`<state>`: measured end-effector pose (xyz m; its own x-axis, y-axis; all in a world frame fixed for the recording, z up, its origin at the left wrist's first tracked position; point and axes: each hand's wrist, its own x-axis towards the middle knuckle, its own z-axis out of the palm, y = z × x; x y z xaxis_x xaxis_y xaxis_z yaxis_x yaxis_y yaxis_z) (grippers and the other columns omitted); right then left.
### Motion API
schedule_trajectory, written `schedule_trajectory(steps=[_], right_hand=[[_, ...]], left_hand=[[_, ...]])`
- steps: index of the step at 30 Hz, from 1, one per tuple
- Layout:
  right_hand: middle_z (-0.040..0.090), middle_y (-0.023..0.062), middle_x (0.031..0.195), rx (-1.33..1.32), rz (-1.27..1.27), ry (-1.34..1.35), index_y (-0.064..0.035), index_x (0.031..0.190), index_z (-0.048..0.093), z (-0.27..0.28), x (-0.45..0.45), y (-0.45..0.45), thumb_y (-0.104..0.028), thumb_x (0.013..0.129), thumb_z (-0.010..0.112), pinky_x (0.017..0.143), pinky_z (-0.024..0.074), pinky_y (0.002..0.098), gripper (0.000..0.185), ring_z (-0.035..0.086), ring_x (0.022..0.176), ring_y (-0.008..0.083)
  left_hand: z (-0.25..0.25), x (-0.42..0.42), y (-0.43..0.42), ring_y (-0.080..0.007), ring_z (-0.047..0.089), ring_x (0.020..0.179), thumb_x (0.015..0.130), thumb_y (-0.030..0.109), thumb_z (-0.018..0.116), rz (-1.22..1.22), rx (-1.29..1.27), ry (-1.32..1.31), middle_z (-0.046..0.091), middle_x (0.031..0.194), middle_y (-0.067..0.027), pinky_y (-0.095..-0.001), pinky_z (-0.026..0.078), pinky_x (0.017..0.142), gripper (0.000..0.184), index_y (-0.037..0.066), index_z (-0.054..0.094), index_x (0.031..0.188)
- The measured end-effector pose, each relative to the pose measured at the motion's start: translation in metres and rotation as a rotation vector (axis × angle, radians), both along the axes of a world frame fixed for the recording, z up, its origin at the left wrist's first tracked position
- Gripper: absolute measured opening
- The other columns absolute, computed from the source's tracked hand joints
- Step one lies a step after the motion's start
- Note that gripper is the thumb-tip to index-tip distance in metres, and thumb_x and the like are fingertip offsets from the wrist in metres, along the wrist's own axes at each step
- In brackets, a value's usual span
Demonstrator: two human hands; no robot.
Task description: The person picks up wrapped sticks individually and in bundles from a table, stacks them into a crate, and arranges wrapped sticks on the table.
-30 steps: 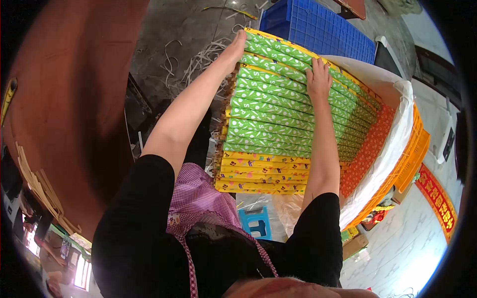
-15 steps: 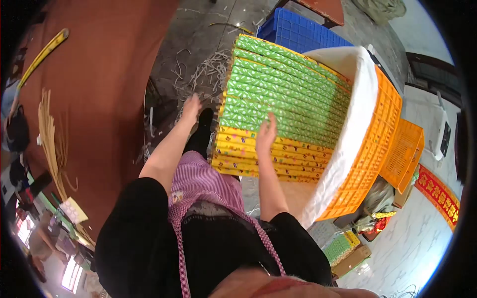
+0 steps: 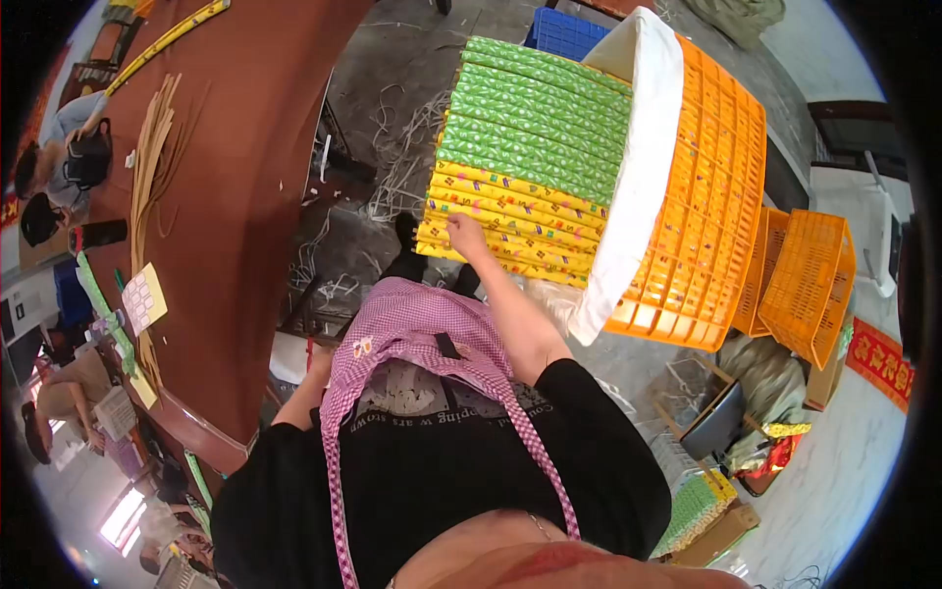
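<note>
Rows of green patterned rolls [image 3: 540, 118] lie beside yellow patterned rolls [image 3: 520, 218], their ends sticking out of a white-lined orange crate [image 3: 702, 196] tipped on its side. My right hand [image 3: 467, 237] is over the yellow rolls near their left ends, fingers curled; what they hold, if anything, is hidden. Low beside the brown table, my left hand [image 3: 320, 362] is partly hidden by the purple checked apron [image 3: 412, 324]. A small red thing shows by it, and its fingers cannot be made out.
Long brown strips [image 3: 152, 167] and a yellow roll [image 3: 172, 41] lie on the brown table [image 3: 250, 147]. Loose white strips [image 3: 407, 157] litter the floor. A blue crate [image 3: 569, 34] stands behind; smaller orange crates [image 3: 805, 285] are at right. Several people are at far left.
Both hands have left the green rolls' top area; the left hand has come down beside the apron, the right onto the yellow rolls, its fingers now curled. The view has shifted, showing more table and crate.
</note>
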<state>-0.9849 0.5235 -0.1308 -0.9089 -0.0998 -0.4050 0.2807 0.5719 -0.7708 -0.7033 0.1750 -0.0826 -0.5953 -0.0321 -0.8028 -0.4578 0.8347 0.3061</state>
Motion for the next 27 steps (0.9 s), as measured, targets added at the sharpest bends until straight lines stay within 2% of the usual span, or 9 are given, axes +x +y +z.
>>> schedule_trajectory(steps=[4, 8, 9, 11, 12, 17, 21, 23, 27], right_hand=[[0.061, 0.0223, 0.09, 0.063, 0.047, -0.008, 0.001, 0.096, 0.06, 0.004, 0.024, 0.007, -0.019, 0.078, 0.05, 0.077, 0.0458, 0.0375, 0.028, 0.059, 0.088, 0.0336], [0.061, 0.0215, 0.089, 0.116, 0.139, -0.013, 0.0008, 0.091, 0.061, -0.021, 0.067, 0.019, -0.019, 0.078, 0.05, 0.077, 0.0456, 0.0398, 0.026, 0.058, 0.088, 0.0347], [0.061, 0.0215, 0.089, 0.122, 0.131, -0.012, 0.0008, 0.091, 0.061, -0.025, 0.081, 0.024, -0.019, 0.078, 0.05, 0.077, 0.0456, 0.0398, 0.026, 0.058, 0.088, 0.0347], [0.061, 0.0217, 0.087, 0.166, 0.122, -0.005, 0.001, 0.089, 0.061, -0.024, 0.116, 0.036, -0.019, 0.077, 0.05, 0.077, 0.0455, 0.0413, 0.026, 0.058, 0.086, 0.036], [0.061, 0.022, 0.087, 0.181, 0.142, 0.008, 0.001, 0.09, 0.061, -0.02, 0.13, 0.042, -0.02, 0.077, 0.049, 0.077, 0.0455, 0.0417, 0.027, 0.058, 0.085, 0.0367], [0.061, 0.0233, 0.078, 0.386, 0.231, -0.157, 0.0016, 0.074, 0.064, -0.053, 0.211, 0.092, -0.02, 0.074, 0.049, 0.07, 0.0472, 0.0432, 0.026, 0.058, 0.074, 0.0397], [0.061, 0.0224, 0.071, 0.516, 0.206, -0.18, 0.0009, 0.066, 0.064, -0.06, 0.23, 0.114, -0.02, 0.073, 0.049, 0.061, 0.0482, 0.0419, 0.027, 0.06, 0.063, 0.0356], [0.061, 0.0179, 0.065, 0.295, -0.04, -0.515, -0.0007, 0.068, 0.064, -0.054, 0.214, 0.113, -0.022, 0.074, 0.048, 0.05, 0.047, 0.037, 0.027, 0.06, 0.055, 0.0267], [0.062, 0.0067, 0.071, 0.069, -0.212, -0.361, -0.0026, 0.091, 0.062, -0.062, 0.184, 0.084, -0.023, 0.079, 0.05, 0.042, 0.043, 0.0278, 0.026, 0.06, 0.057, 0.016]], left_hand=[[-0.044, 0.075, -0.005, -0.0171, 0.055, 0.08, 0.084, 0.018, 0.046, 0.579, 0.351, 0.019, 0.062, 0.088, -0.0112, -0.0321, 0.045, 0.072, 0.031, -0.008, 0.058, 0.097], [-0.066, 0.067, -0.001, -0.018, 0.056, 0.082, 0.083, 0.013, 0.049, 1.05, 0.64, -0.063, 0.062, 0.091, -0.0108, -0.0295, 0.044, 0.074, 0.027, -0.006, 0.057, 0.101], [-0.049, 0.056, 0.003, -0.018, 0.056, 0.082, 0.083, 0.013, 0.049, 1.042, 0.646, -0.066, 0.062, 0.091, -0.0108, -0.0295, 0.044, 0.074, 0.027, -0.006, 0.057, 0.101], [0.017, 0.014, 0.03, -0.0181, 0.056, 0.082, 0.083, 0.014, 0.05, 0.5, 0.275, 0.147, 0.062, 0.09, -0.012, -0.0296, 0.044, 0.075, 0.027, -0.005, 0.058, 0.1], [-0.027, 0.031, 0.006, -0.0183, 0.057, 0.081, 0.084, 0.018, 0.05, 0.521, 0.281, 0.216, 0.062, 0.089, -0.0127, -0.0288, 0.044, 0.075, 0.027, -0.004, 0.059, 0.097], [0.006, 0.052, -0.016, -0.0187, 0.058, 0.075, 0.083, 0.021, 0.049, 0.611, 0.264, 0.323, 0.063, 0.085, -0.0112, -0.0288, 0.045, 0.07, 0.028, -0.003, 0.059, 0.093], [-0.023, 0.118, -0.053, -0.0203, 0.053, 0.06, 0.083, 0.026, 0.043, 0.784, 0.26, 0.007, 0.059, 0.068, -0.0092, -0.0352, 0.042, 0.059, 0.032, -0.003, 0.056, 0.078], [-0.061, 0.157, -0.077, -0.0209, 0.052, 0.058, 0.082, 0.027, 0.044, 0.598, 0.162, 0.177, 0.053, 0.06, -0.0111, -0.0357, 0.04, 0.057, 0.034, -0.004, 0.054, 0.072], [-0.065, 0.183, -0.093, -0.0175, 0.047, 0.057, 0.081, 0.028, 0.046, 0.709, 0.06, 0.094, 0.05, 0.057, -0.0114, -0.0346, 0.038, 0.056, 0.034, -0.004, 0.052, 0.069]])
